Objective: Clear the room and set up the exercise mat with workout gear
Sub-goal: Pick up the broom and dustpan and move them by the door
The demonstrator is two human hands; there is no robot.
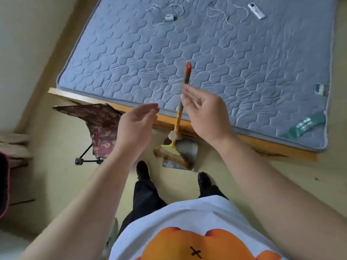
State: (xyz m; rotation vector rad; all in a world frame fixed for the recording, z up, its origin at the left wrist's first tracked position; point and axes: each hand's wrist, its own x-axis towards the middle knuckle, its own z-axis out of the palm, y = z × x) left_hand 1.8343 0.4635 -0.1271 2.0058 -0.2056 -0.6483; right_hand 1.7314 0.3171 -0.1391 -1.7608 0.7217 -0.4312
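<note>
Yellow-beige floor [56,177] borders a wooden bed frame [84,95] carrying a grey-blue quilted mattress [187,44]. A broom [177,122] stands nearly upright at the foot of the frame, its bristle head resting in a metal dustpan [187,149] on the floor and its red-capped handle rising over the mattress edge.

Right hand [203,114]: raised at the upper handle, fingers loosely curled, fingertips [187,95] at the shaft (motion blur prevents confirming an actual grip).

Left hand [136,121]: just left of the handle, apart from it, fingers relaxed, holding nothing.

A folding chair [102,124] with floral fabric stands left of the broom. White cables [228,15] and a remote control [256,10] lie at the far end of the mattress.
</note>
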